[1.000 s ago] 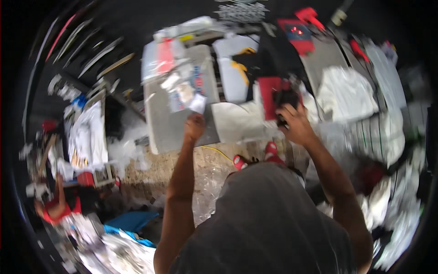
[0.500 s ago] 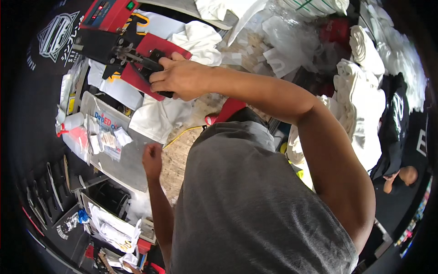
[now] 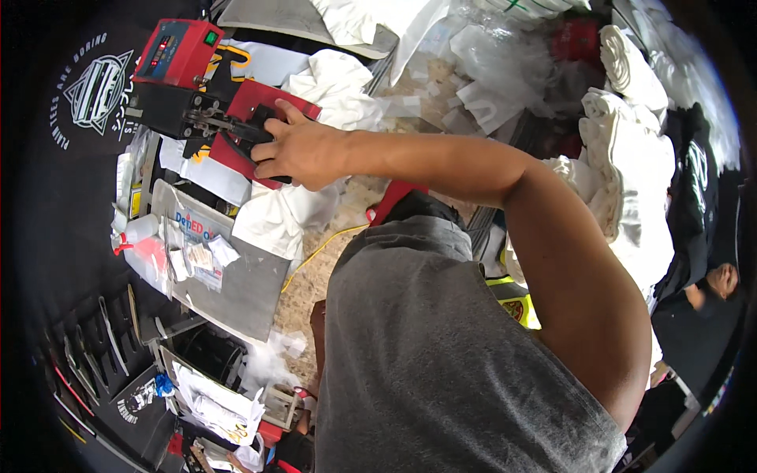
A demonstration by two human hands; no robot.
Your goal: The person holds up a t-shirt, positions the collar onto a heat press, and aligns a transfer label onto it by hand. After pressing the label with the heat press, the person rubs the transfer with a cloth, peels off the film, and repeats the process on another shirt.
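My right hand (image 3: 303,150) is closed around the black handle (image 3: 256,132) of a heat press, fingers curled over it. The press's red upper plate (image 3: 252,102) lies over a white garment (image 3: 203,172) that has black and yellow lettering or trim. A red control box (image 3: 175,54) with a lit display and a green switch stands behind it. Bunched white cloth (image 3: 272,217) hangs from the near side of the press, and more white cloth (image 3: 335,83) lies beyond the plate. Of my left arm (image 3: 318,335) only a narrow strip shows beside my grey shirt; that hand is out of sight.
A grey board (image 3: 256,296) holds a spray bottle (image 3: 142,229) and small packets. Stacked white garments (image 3: 627,169) stand at the right, near a partly visible other person (image 3: 721,280). Clear plastic (image 3: 505,63) and scraps lie on the floor, crossed by a yellow cord (image 3: 319,248).
My left hand has dropped back out of view behind my body. My right hand stays on the handle, its fingers slightly shifted. The whole view has tilted a little.
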